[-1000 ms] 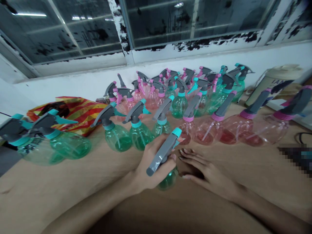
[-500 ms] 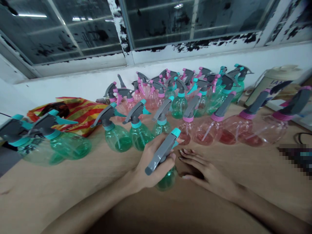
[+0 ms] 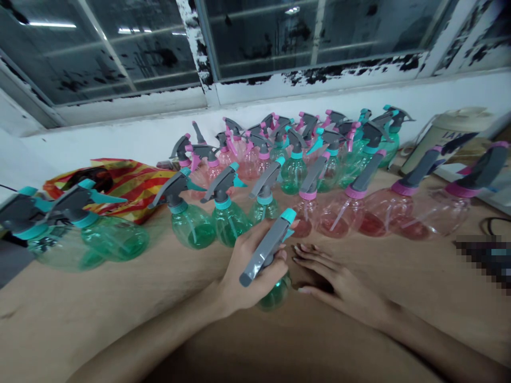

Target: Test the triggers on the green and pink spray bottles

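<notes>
My left hand (image 3: 250, 268) is wrapped round the neck of a green spray bottle (image 3: 275, 295) with a grey and turquoise trigger head. The fingers hide its collar and part of its body. Just right of it, my right hand (image 3: 337, 279) rests on the table with its fingers stretched out, holding nothing. Beyond my hands, a row of spray bottles crosses the table. Green ones, such as this bottle (image 3: 231, 223), stand to the left, and pink ones, such as this bottle (image 3: 335, 218), stand to the right. Liquid lies low in them.
More pink and green spray bottles crowd against the wall, one of them a green bottle (image 3: 293, 173). A red and yellow bag (image 3: 138, 183) lies at the back left. A cream jug (image 3: 447, 130) stands at the back right, and a pixelated dark object (image 3: 485, 258) lies at the right edge.
The bottle in my left hand has shifted very slightly to the right and up. My right hand and the other bottles look the same.
</notes>
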`<state>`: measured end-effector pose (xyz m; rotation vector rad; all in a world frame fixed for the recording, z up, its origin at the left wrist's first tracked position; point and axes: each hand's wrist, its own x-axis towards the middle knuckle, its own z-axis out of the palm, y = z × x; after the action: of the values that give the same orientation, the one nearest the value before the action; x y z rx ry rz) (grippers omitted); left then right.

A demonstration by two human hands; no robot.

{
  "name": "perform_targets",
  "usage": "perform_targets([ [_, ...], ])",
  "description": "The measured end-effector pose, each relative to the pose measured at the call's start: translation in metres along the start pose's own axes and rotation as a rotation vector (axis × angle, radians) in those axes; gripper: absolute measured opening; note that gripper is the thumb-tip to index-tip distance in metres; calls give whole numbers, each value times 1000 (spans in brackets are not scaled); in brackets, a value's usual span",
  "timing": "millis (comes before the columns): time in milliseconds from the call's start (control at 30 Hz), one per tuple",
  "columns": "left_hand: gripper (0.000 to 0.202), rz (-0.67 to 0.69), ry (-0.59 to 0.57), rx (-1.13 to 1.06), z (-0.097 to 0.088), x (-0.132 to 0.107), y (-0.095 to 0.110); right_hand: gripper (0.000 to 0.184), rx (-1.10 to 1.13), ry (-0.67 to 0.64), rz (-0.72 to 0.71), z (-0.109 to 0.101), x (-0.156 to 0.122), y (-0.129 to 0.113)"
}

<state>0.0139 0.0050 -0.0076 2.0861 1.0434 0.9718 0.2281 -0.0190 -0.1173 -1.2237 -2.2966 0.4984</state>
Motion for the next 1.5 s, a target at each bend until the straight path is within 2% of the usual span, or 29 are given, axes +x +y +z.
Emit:
perform_targets([
  [267,18,-23,-15,-17,-2,2,4,54,-6,-7,4,-1,0,0],
  [500,13,14,-11,17,-1,1,0,55,-5,-8,-4,-2,0,-2],
  [700,11,107,-6,61,-4,3,-4,54,-26,-21,-1,-1,0,-2],
  [867,24,114,0,64,-2,4,-7,55,-40,-17,-3,-1,0,-3],
  [1133,56,44,-14,14,9,-3,-8,54,-69,-38,1,-2,1,-5],
  [1333,73,2,16,117,3,-17,-10,51,-67,-9,-27,-2,2,-5],
  [1400,69,-12,5,180,0,-23,-10,51,-65,7,-37,-1,1,-3],
  [1500,46,-8,-7,286,-4,-33,-6,51,-58,13,-40,2,1,0],
])
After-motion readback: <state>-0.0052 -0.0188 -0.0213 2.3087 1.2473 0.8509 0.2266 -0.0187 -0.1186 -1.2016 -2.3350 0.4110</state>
